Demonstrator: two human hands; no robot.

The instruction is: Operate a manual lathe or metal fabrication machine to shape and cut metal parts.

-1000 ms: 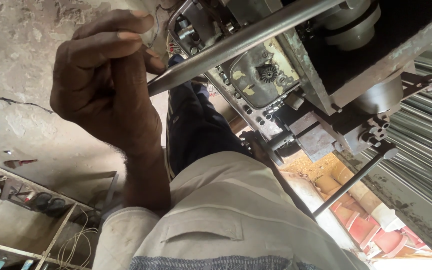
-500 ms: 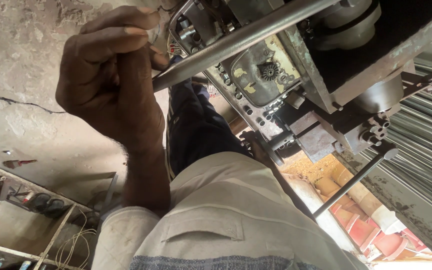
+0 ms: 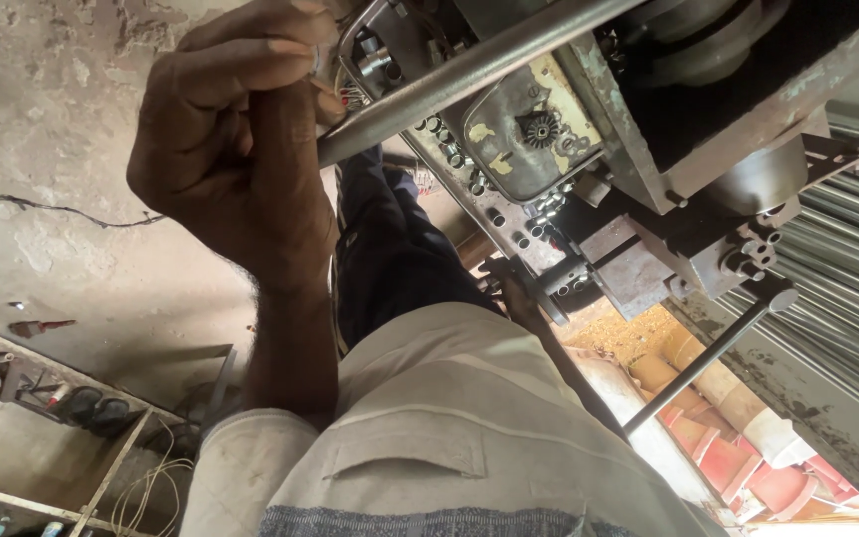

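Steel bar [image 3: 469,75] slanting up toward the right, left hand [image 3: 231,149] clenched around its lower end.

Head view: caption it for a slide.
Left hand grips a steel bar beside a worn grey machine; right hand reaches beneath it.

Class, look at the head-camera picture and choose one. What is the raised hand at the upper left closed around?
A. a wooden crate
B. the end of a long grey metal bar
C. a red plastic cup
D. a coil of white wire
B: the left hand is wrapped around the end of the long grey metal bar, which slants up to the right across the machine.
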